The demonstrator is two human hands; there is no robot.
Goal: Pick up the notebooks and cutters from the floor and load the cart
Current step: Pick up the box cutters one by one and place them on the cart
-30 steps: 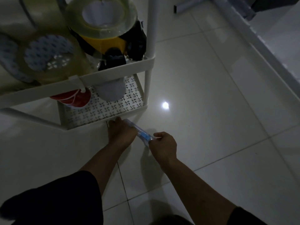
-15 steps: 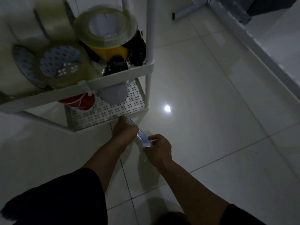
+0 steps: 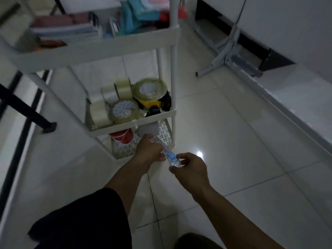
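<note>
- The tiled floor (image 3: pixel 233 141) filled most of the view, pale and glossy, with a bright spot of reflected light just right of the hands; no notebooks or other cutters showed on the part in view.
- The white three-tier cart (image 3: pixel 172 69) stood ahead. Compared with a second before, the view had lifted, so the top tier now showed as well as the lower two.
- On that top tier lay a stack of notebooks (image 3: pixel 64 27), blurred, with teal and pink items beside them. By my reading, the notebook part of the loading was largely done.
- The middle tier held tape rolls (image 3: pixel 124 111) and a yellow-and-black object I could not identify.
- The bottom tier (image 3: pixel 165 130), with a perforated base, held a red item and a grey one.
- The left hand (image 3: pixel 150 151) had risen slightly from near the floor and hung just in front of the bottom tier's edge, its fingers curled round the far end of the cutter.
- The right hand (image 3: pixel 192 169) pinched the near end between thumb and fingertips, as it had a second earlier.
- The cutter (image 3: pixel 169 157), clear-cased with a blue slider, was held between both hands, clear of the floor and just outside the cart. I judged that it was being carried up toward a tier, and that it still had to be set down there.
</note>
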